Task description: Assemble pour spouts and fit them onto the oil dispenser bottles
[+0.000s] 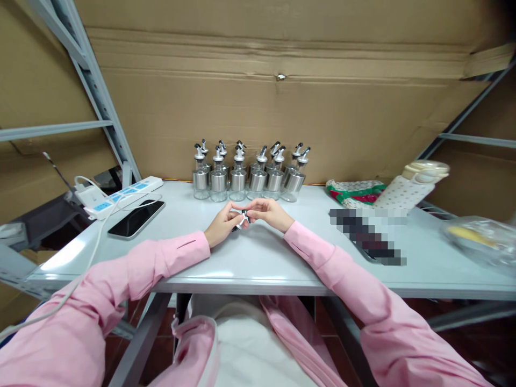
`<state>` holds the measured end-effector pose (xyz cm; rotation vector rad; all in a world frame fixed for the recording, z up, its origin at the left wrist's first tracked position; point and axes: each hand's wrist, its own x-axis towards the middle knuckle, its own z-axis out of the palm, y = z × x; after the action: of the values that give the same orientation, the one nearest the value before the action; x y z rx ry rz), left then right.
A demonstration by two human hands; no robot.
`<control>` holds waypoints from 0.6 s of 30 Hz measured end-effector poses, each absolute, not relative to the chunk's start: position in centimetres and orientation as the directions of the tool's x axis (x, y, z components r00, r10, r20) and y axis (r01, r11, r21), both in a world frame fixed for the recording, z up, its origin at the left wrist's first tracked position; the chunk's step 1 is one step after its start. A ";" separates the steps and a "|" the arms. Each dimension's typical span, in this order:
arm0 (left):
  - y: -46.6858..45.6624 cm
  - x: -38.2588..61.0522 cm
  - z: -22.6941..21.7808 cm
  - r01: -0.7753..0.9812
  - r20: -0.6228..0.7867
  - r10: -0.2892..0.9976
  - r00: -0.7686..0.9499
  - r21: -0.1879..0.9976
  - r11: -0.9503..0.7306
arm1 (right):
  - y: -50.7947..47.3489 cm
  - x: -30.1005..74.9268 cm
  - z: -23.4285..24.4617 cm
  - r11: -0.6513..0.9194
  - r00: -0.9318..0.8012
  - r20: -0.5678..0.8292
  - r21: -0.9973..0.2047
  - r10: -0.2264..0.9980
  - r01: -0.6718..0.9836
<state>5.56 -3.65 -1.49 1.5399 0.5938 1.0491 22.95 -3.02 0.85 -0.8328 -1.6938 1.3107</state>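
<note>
Resting on the grey table [258, 258], the 2 hands meet near its middle, just in front of 2 rows of bottles [237, 180]. Between them sits a small pourer cap [243, 219], shiny silver with a black part showing, mostly covered by fingers. The left hand [221, 226] pinches it from the left side, and the right hand [268, 210] closes its fingertips on it from the right. The bottles behind have clear glass shoulders, steel bands and the same silver-and-black spouts. A dark phone [136, 219] lies to the left beside a white power strip [121, 196]. A red-and-green cloth [355, 192] lies to the right.
</note>
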 end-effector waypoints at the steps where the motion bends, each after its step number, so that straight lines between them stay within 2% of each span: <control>1: -3.6 5.6 -1.5 -0.169 0.300 0.827 0.476 0.954 -0.249 | -3.0 23.0 0.8 0.225 -0.453 0.194 -0.974 0.870 0.014; 12: -3.8 5.7 -1.4 -0.087 0.275 0.863 0.424 0.961 -0.264 | -2.6 23.1 0.4 0.133 -0.517 0.106 -0.991 0.849 0.015; 18: -3.6 5.6 -1.5 -0.041 0.256 0.859 0.443 0.963 -0.266 | -2.7 22.8 0.1 0.153 -0.505 0.131 -0.988 0.853 0.002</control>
<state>5.58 -3.61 -1.50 1.6021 0.7316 1.0306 22.77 -2.69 0.10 -0.8293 -1.6845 1.4428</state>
